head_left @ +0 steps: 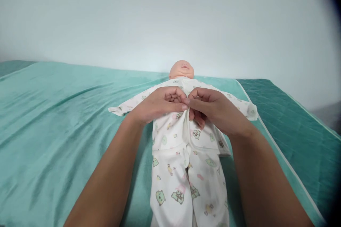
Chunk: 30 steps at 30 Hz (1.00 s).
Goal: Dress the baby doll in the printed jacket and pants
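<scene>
A baby doll (pixel 182 69) lies on its back, its arms spread to both sides. It wears a white patterned baby shirt (pixel 167 134) and matching trousers (pixel 170 188). Over the doll's chest, my left hand (pixel 162 103) pinches the shirt's front edge between thumb and forefinger. My right hand (pixel 209 104) pinches the opposite front edge, its other fingers curled below, against the cloth. The two sets of fingertips meet at the middle of the shirt front. Below them the shirt's edges run down close together to the hem. Any fastener between my fingers is hidden.
A light green blanket (pixel 66 131) with wrinkles on the left lies under the doll. Along the right, a darker green quilted cover (pixel 298 138) shows past the blanket's pale edge. A plain white wall (pixel 170 17) stands behind.
</scene>
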Tool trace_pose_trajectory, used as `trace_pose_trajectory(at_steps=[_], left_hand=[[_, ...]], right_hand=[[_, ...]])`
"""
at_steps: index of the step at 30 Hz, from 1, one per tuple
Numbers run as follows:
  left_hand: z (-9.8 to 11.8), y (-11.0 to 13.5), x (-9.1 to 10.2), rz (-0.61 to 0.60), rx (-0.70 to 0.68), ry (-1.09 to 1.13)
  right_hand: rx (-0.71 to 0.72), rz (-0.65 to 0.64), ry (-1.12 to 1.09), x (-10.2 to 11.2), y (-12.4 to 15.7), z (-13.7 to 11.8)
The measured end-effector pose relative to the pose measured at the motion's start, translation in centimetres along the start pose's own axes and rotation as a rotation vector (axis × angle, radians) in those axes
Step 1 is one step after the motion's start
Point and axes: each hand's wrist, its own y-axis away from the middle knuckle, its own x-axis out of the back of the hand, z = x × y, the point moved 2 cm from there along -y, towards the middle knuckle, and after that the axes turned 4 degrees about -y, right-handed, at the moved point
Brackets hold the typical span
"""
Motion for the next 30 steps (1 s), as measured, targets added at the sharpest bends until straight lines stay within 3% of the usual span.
trace_pose_trajectory(at_steps=[6,12,18,30], left_hand=[[0.23,0.17,-0.02,-0.047,-0.027,0.045],[0.25,0.31,0.00,-0.032,-0.035,0.045],[0.16,0.36,0.17,-0.011,-0.037,0.038],[0.26,0.28,0.21,0.026,-0.008,0.042]], right_hand=[[-0.044,-0.049,-0.014,0.13,0.29,-0.28],[-0.066,-0.045,0.154,0.14,0.72,-0.54],[-0.009,-0.004,-0.065,-0.27,0.49,-0.54],[0.015,-0.020,-0.179,-0.24,0.25,-0.29]])
